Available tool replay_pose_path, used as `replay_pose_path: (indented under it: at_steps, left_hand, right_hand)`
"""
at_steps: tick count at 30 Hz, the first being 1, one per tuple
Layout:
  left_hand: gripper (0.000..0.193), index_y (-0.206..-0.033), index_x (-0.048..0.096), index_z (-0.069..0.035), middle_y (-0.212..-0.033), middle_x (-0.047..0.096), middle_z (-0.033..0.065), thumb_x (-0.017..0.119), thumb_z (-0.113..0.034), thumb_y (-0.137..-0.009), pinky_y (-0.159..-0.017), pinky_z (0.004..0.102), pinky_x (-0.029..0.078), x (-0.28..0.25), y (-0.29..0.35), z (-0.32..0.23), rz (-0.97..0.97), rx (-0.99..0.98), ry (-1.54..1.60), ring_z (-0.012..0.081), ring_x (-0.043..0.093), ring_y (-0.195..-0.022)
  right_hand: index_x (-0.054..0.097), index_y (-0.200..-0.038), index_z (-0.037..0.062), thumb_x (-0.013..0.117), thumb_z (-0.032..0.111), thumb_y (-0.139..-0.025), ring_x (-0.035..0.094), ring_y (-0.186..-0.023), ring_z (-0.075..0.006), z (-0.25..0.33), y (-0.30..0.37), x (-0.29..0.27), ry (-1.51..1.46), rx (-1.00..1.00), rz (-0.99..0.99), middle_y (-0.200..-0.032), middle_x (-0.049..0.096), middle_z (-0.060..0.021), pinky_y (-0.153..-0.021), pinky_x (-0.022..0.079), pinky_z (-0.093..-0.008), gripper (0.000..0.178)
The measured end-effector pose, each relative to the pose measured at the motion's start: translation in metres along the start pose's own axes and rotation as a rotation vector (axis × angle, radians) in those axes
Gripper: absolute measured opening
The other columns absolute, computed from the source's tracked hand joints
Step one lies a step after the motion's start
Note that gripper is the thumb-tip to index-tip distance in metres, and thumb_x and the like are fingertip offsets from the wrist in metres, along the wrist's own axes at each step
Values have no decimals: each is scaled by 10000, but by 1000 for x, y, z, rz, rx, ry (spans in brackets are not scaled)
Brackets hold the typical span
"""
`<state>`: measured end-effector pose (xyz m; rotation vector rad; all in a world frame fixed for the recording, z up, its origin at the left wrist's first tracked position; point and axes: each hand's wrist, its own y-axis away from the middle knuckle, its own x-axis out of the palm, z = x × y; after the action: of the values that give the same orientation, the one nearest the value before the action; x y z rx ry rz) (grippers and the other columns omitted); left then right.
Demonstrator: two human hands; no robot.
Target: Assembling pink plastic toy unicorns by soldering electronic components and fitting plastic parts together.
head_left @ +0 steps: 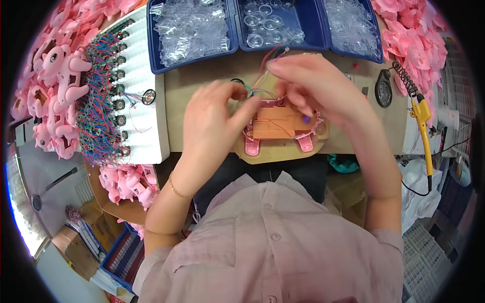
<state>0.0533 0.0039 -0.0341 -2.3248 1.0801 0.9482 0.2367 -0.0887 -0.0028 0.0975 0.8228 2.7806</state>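
Note:
Both hands work over an opened pink toy body [252, 146] with an orange inner part [274, 123], lying on a tan board [273, 157] at the table's near edge. Thin coloured wires [263, 92] rise from the far side of the body. My left hand [212, 113] pinches some of them between thumb and fingers. My right hand [316, 83] holds the wires' upper end between thumb and forefinger, its other fingers curled above the body. A small purple round piece [306, 119] shows on the body's right side. Part of a black ring-shaped piece [237, 81] shows behind my left fingers.
Blue bins [237, 43] of clear plastic parts line the back. On the left, a white foam tray [154, 121] holds wired round black parts [119, 104] beside piled pink animal shells [65, 76]. A yellow-handled tool [423, 134] with a spring and a black oval object [384, 90] are right.

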Motion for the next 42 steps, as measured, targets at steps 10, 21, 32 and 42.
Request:
replay_pose_path:
  at_steps: [10,21,32,42]
  left_hand:
    - [216,-923,612,-50,-878,586,75,656,-85,-714,-680,365,469,1,1,0,71,390,-7,268,581,-788]
    - [178,-915,669,-60,-860,610,64,676,-58,-737,-656,360,475,-3,-6,-7,126,459,61,250,591,-754]
    - [138,-926,679,7,-860,620,42,665,-28,-793,-598,224,430,-18,-19,-4,457,-100,389,87,537,-651]
    - [148,-935,691,-18,-799,594,82,662,-49,-793,-625,288,462,-12,-13,-10,434,104,342,180,575,-667]
  right_hand:
    - [641,-1082,37,558,-10,-838,627,-762,-242,-9,65,13,801,-628,-172,-817,628,-102,-706,495,-333,262]
    - [642,-980,14,632,202,-819,601,-844,-331,7,-31,8,1243,-511,15,-922,615,-136,-742,482,-401,247]
    - [649,-922,51,646,129,-805,562,-929,-257,-53,15,-17,1011,-730,-387,-963,613,-71,-832,413,-371,141]
    - [621,-921,38,660,75,-765,558,-812,-252,-36,23,-31,972,-705,-231,-814,531,-82,-706,447,-367,165]
